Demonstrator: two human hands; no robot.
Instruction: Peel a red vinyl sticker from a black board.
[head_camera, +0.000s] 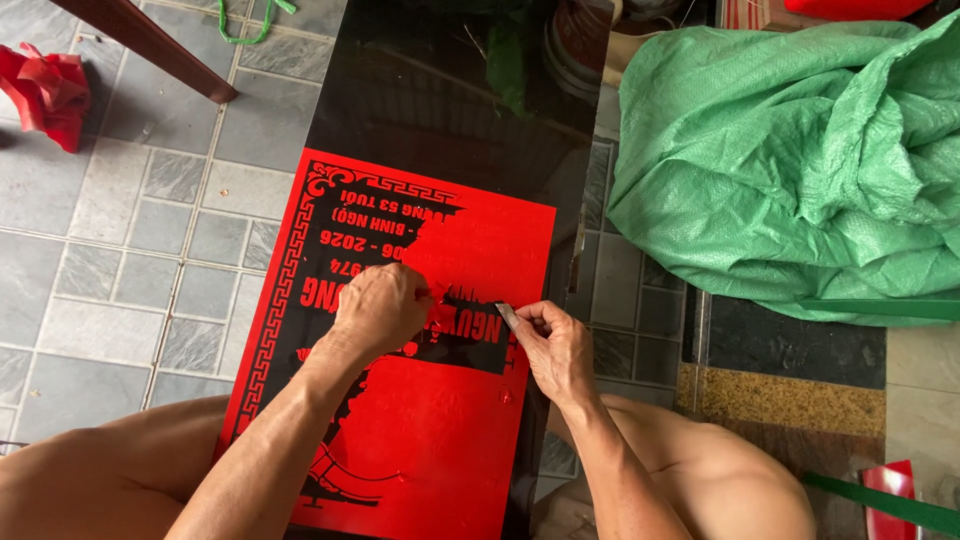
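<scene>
Hands work on a black slab (450, 90) that lies flat and runs away from the person, its long side going from near the knees up to the top of the view. Red film (440, 440) covers the near part of it. Some film is already off, so black letters and a black border show through. The letters look upside down from here, so their tops point toward the person.

The left hand (378, 310) presses down on the film with bent fingers. It looks like it pinches a small red scrap (437, 296) at the fingertips, maybe to pull it up. The right hand (555, 345) is closed around a small blade (506, 315). The blade is thin and grey, and its tip points left toward the left hand, right at the edge of the letters. Held low like that, it can lift the film without digging in.

A green sack (800, 160) lies to the right on the tile floor (120, 230). A crumpled red scrap (45, 90) sits far off to the left.
</scene>
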